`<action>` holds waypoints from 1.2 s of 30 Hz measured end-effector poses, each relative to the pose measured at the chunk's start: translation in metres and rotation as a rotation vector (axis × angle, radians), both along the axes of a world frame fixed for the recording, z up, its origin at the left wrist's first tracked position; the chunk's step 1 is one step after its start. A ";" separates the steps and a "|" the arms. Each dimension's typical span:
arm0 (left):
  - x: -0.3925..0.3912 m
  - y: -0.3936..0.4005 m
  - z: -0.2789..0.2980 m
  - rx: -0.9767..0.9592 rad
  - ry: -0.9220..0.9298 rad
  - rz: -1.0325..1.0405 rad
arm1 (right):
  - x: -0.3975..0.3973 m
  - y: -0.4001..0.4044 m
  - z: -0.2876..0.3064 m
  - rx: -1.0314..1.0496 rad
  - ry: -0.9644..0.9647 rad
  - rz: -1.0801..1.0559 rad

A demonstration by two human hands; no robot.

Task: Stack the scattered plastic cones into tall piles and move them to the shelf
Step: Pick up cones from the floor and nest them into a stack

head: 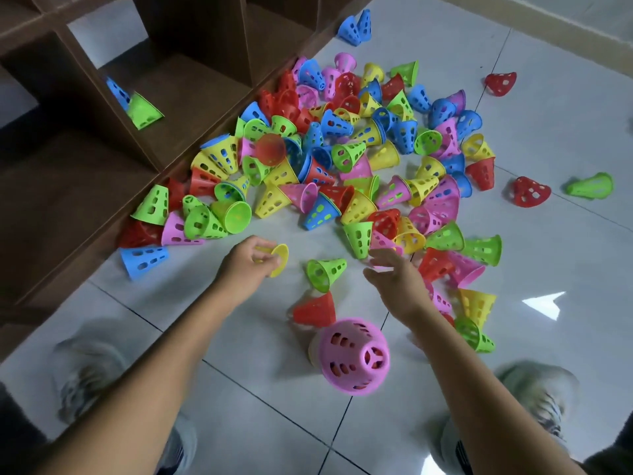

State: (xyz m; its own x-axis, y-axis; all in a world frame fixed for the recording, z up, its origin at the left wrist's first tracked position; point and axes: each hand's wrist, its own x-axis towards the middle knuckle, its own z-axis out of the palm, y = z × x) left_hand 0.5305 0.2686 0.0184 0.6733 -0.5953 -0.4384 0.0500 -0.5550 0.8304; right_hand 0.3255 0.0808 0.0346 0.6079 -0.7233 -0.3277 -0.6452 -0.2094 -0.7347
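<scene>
Several perforated plastic cones (342, 159) in red, yellow, green, blue and pink lie scattered on the tiled floor beside a brown wooden shelf (191, 94). My left hand (245, 265) grips a yellow cone (279, 258) by its body. My right hand (397, 279) hovers with fingers spread over a pink cone at the heap's near edge, holding nothing. A green cone (323, 273) and a red cone (315, 310) lie between my hands. A standing pile topped by a pink cone (354, 356) rises close to me.
A blue cone (118, 92) and a green cone (144, 111) lie in one shelf compartment. Stray red cones (529, 192) and a green cone (589, 186) lie to the right. My shoes (537, 395) stand on the floor on both sides of the pile.
</scene>
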 end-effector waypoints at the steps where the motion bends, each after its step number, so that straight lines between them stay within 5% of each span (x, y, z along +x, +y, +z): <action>1: 0.003 0.000 -0.007 0.026 -0.013 0.028 | 0.010 -0.004 -0.003 -0.002 -0.009 0.003; 14: 0.013 -0.011 -0.032 0.332 -0.212 -0.055 | 0.097 -0.043 -0.030 0.053 -0.045 0.137; 36: 0.028 0.052 -0.041 0.332 -0.375 0.072 | 0.126 -0.026 -0.037 0.134 0.036 0.118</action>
